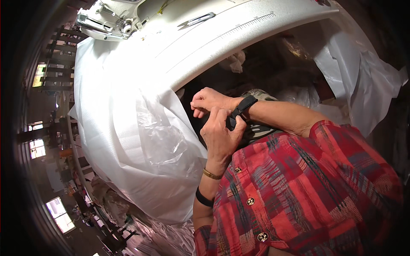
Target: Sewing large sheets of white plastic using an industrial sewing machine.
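My left hand (222,133) comes up from below with a gold band (212,174) at its wrist and a black band (204,198) higher on the forearm. Its thumb and fingers close on a black wrist strap (244,106) with a dark block, worn on my right wrist. Reaching in from the right, my right hand (208,101) hangs in front of my body, its fingers loosely curled with nothing seen in them. Both hands are over the dark gap between the worktable and my red plaid shirt (294,187).
A sewing machine (112,23) stands at the top left on a pale worktable (183,64) with a printed scale. Thread snips (196,20) lie there. White woven sheeting (124,141) drapes off the left; more plastic sheeting (363,81) hangs at the right.
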Tool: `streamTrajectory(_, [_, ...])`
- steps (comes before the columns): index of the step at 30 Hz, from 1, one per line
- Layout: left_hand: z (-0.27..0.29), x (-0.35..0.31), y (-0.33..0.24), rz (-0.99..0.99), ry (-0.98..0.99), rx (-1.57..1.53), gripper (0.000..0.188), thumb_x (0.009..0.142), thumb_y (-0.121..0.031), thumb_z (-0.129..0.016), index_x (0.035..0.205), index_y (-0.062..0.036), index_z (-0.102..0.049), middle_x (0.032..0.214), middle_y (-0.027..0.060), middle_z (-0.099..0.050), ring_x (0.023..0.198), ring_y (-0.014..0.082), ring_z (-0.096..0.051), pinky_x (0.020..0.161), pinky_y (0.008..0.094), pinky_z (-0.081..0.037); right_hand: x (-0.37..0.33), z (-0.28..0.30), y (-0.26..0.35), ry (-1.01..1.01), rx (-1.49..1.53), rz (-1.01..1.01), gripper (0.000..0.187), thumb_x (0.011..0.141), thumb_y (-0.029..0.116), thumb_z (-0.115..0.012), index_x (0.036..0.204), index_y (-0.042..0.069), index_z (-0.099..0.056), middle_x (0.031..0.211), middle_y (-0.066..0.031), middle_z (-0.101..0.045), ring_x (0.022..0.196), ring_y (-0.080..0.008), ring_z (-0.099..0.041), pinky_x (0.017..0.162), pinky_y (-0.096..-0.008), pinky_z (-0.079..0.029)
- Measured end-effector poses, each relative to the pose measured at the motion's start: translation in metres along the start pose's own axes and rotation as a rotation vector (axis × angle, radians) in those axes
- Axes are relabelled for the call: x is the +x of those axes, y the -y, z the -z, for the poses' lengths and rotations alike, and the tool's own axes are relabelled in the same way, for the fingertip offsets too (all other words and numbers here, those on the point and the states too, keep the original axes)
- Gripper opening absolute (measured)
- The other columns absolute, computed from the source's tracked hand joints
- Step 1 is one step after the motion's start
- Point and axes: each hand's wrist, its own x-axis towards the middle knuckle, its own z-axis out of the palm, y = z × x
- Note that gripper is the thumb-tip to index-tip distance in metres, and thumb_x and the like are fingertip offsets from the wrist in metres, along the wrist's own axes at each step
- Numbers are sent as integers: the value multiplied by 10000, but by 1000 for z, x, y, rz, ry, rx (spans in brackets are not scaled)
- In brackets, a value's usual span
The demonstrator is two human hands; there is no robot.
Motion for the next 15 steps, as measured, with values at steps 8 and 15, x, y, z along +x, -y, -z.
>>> streamTrajectory(8, [-22, 2, 24, 33, -23, -124, 187, 767, -142, -652, 807, 25, -580, 754, 162, -562, 671, 315, -578, 614, 383, -452, 7, 21, -21, 36, -1306, 302, 250, 789, 279, -626, 789, 36, -688, 757, -177, -687, 745, -366, -685, 619, -446, -535])
streamTrajectory(15, [-23, 4, 36, -20, 144, 79, 243, 763, -237, -670, 823, -6, -631, 788, 158, -619, 710, 339, -621, 628, 403, -486, 11, 27, -45, 143, -1288, 256, 206, 795, 216, -606, 791, 16, -656, 713, -216, -646, 684, -386, -658, 597, -470, -521])
